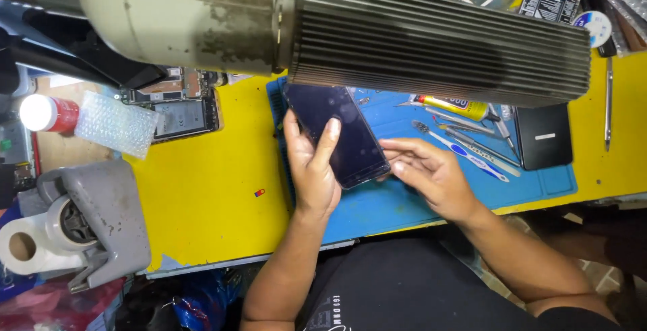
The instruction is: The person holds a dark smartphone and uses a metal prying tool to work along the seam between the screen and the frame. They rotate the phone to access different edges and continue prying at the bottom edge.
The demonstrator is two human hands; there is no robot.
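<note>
A dark smartphone (347, 143) with a black glossy screen is held above the blue work mat (404, 203). My left hand (313, 166) grips it along its left edge, thumb and a finger lying across the glass. My right hand (428, 172) supports the phone's lower right corner with its fingertips. The phone's upper end is hidden under a big ribbed lamp head (438, 38) hanging in front of the camera.
On the mat's right lie a toothbrush (461, 150), a yellow glue tube (451, 105), metal tools and a black box (544, 135). An opened phone (176, 105), bubble wrap (114, 125) and a tape dispenser (87, 223) sit on the yellow table (209, 196) at left.
</note>
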